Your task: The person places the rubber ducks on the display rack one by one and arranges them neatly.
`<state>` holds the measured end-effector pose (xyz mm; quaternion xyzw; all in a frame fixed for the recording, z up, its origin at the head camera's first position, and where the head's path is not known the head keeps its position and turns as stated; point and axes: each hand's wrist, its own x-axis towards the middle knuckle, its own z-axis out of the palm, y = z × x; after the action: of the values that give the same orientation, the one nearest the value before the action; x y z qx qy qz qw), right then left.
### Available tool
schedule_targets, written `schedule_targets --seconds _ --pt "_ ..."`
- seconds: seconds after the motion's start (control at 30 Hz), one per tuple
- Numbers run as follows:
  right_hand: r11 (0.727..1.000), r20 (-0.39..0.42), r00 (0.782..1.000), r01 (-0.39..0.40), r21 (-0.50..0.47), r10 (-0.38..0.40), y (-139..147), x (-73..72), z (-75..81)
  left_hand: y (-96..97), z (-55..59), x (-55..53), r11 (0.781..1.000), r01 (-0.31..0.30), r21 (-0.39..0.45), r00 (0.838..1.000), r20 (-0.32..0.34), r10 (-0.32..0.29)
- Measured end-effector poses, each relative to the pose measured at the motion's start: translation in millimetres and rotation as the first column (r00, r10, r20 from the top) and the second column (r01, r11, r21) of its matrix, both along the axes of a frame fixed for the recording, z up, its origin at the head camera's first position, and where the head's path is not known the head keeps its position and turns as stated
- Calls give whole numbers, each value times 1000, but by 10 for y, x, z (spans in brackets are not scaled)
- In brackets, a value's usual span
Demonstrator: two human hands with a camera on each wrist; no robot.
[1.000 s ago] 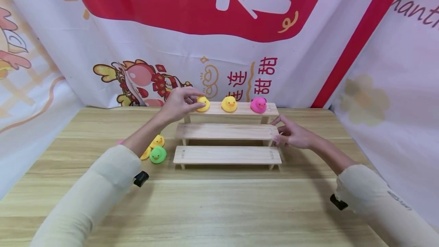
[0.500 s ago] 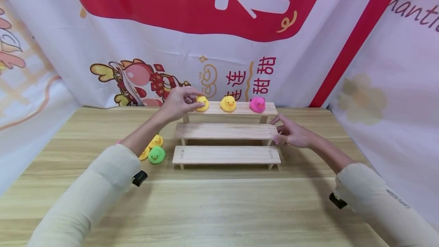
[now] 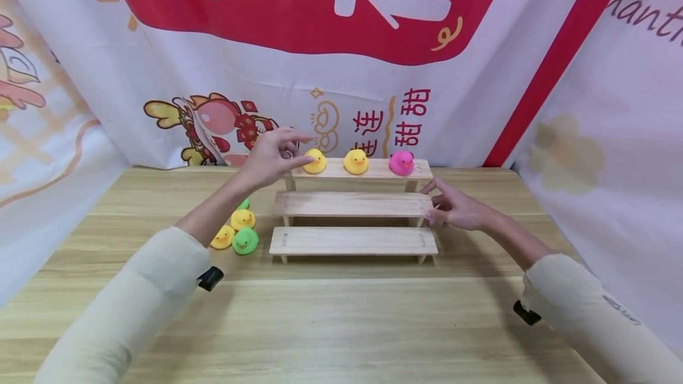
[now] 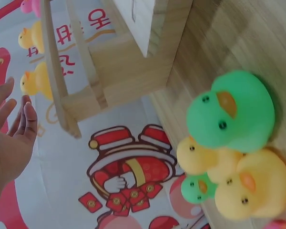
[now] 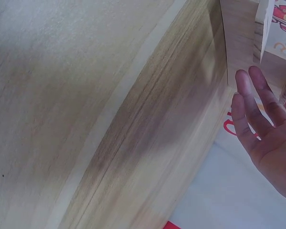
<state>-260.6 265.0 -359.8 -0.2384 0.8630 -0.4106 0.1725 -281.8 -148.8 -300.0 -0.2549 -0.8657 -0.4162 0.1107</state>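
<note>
left hand (image 3: 269,157), fingers parted by round yellow toy duck (image 3: 315,162), top left edge of tiered pale-wood stand (image 3: 354,205); right hand (image 3: 456,208) at right edge, grip unclear.

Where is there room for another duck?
The middle shelf and bottom shelf are bare, like the tabletop between the sleeves. The top shelf holds three rubber ducks; a duck cluster crowds the space left of the shelves.

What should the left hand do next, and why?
Probably the left hand should reach down toward the front green duck on the table: it seems to hold nothing, the leftmost yellow duck sits on the top shelf, and the middle shelf and bottom shelf show no ducks.
</note>
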Motion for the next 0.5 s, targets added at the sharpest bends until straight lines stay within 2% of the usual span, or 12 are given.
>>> schedule_targets --seconds 0.13,0.27,0.5 --pt "1000 -3 1000 -1 3 1 12 12 11 -140 46 61 1000 -13 -18 1000 -18 12" --pt "1000 -2 1000 -2 10 2 23 9 12 -291 81 117 997 -60 -40 998 -10 60" --pt "1000 -1 1000 -8 10 8 17 -26 0 -535 42 199 984 -126 -126 992 9 128"
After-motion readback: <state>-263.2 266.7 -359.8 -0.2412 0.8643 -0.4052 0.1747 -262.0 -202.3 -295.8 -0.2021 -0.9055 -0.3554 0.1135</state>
